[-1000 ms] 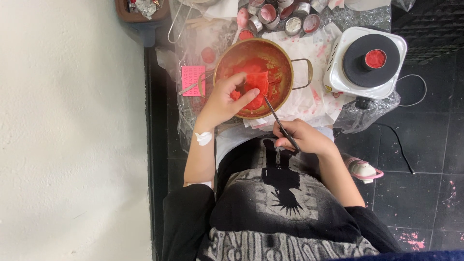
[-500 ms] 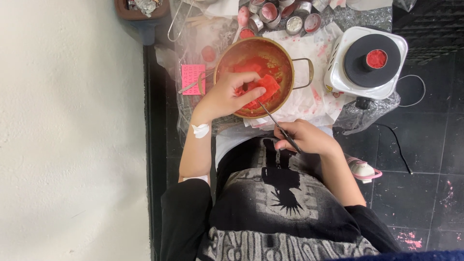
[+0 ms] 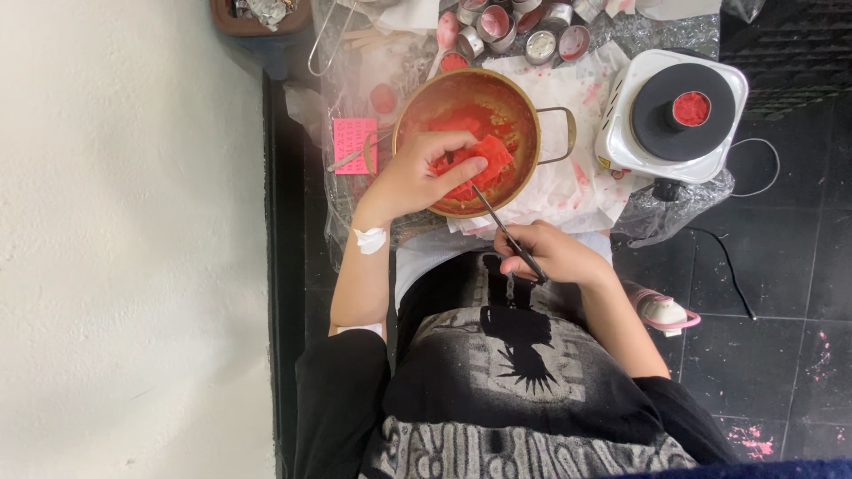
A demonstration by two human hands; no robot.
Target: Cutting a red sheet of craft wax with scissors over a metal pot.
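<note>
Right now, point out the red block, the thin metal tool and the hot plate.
red block (image 3: 484, 160), head view, its top face.
thin metal tool (image 3: 497, 217), head view, mid-shaft.
hot plate (image 3: 652, 120), head view, black disc.

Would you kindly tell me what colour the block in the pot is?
The block in the pot is red-orange, seen in the head view.

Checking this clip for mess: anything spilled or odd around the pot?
Yes. Pink stains spatter the white paper under the pot and the black floor tiles. A white bandage sits on the left wrist.
</note>
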